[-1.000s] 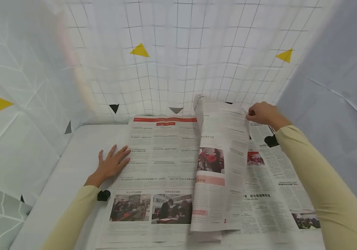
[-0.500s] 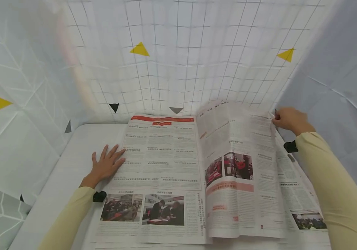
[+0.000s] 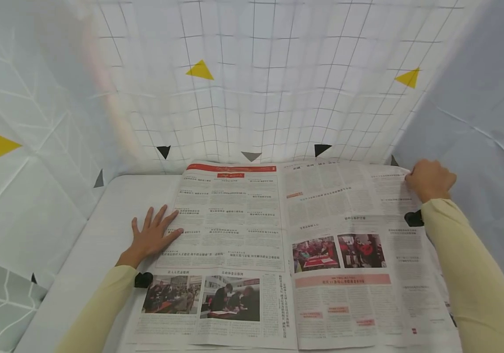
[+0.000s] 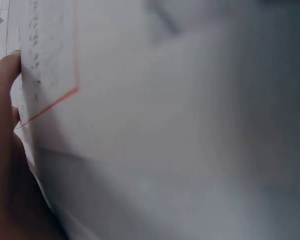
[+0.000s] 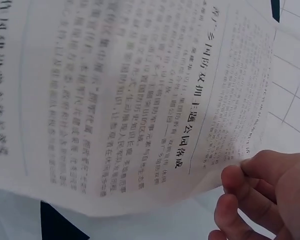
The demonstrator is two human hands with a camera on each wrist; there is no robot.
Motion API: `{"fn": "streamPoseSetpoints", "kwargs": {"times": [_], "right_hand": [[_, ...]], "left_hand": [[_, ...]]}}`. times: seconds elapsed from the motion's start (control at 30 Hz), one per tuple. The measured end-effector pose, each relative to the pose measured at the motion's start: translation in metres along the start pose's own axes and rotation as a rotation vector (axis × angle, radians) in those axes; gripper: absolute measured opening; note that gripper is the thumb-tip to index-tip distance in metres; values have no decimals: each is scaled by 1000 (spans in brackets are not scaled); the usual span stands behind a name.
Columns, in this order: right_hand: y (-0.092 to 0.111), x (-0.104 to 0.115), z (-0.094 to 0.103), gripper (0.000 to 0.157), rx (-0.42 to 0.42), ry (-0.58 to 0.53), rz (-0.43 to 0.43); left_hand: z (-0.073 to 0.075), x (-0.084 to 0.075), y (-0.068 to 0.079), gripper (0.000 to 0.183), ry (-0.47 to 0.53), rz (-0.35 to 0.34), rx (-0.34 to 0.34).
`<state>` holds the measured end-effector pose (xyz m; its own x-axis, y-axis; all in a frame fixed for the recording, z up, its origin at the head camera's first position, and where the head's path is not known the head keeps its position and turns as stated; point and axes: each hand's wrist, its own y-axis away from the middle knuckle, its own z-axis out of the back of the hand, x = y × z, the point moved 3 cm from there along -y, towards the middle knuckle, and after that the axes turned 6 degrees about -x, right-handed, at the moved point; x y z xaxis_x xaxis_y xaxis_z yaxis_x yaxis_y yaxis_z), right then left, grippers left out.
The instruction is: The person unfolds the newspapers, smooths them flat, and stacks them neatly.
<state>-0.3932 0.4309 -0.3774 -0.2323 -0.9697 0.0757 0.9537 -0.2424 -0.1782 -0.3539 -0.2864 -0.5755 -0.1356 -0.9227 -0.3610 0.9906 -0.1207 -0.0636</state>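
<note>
A newspaper (image 3: 234, 245) lies spread on the white table, with a left page of text and two photos and a right page beside it. My left hand (image 3: 152, 233) rests with spread fingers on the left page's outer edge. At the far right corner, my right hand (image 3: 430, 181) pinches the edge of the right-hand page (image 3: 335, 299). In the right wrist view, thumb and forefinger (image 5: 235, 177) hold that page's edge, and the sheet curves up from the surface. The left wrist view shows the left hand (image 4: 5, 125) at the paper's edge.
The white table (image 3: 88, 235) shows to the left of the newspaper. White gridded cloth (image 3: 243, 98) hangs behind, and a grey-white cloth wall (image 3: 485, 147) rises close by on the right. Yellow, black and grey triangles mark the cloth.
My right hand has drawn the lifted page to the right and lowered it, so it now spreads across the right side. The left hand has stayed near the left edge.
</note>
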Motion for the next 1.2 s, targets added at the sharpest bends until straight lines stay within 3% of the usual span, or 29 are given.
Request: {"fn": "streamPoseSetpoints", "kwargs": {"times": [0.2, 0.43, 0.53, 0.73, 1.0, 1.2], "right_hand": [[0, 7, -17, 38, 4, -40, -34], [2, 30, -43, 60, 54, -81, -24], [7, 48, -59, 72, 140, -97, 10], [29, 85, -98, 94, 397, -144, 67], [53, 110, -126, 96, 469, -136, 190], [66, 101, -135, 94, 564, -110, 121]], "left_hand": [[-6, 8, -1, 84, -17, 10, 29], [-5, -2, 1, 83, -6, 17, 22], [-3, -5, 2, 82, -12, 25, 7], [0, -6, 2, 81, -29, 38, -10], [-2, -3, 2, 82, -47, 61, 26], [-6, 1, 1, 84, -43, 49, 18]]}}
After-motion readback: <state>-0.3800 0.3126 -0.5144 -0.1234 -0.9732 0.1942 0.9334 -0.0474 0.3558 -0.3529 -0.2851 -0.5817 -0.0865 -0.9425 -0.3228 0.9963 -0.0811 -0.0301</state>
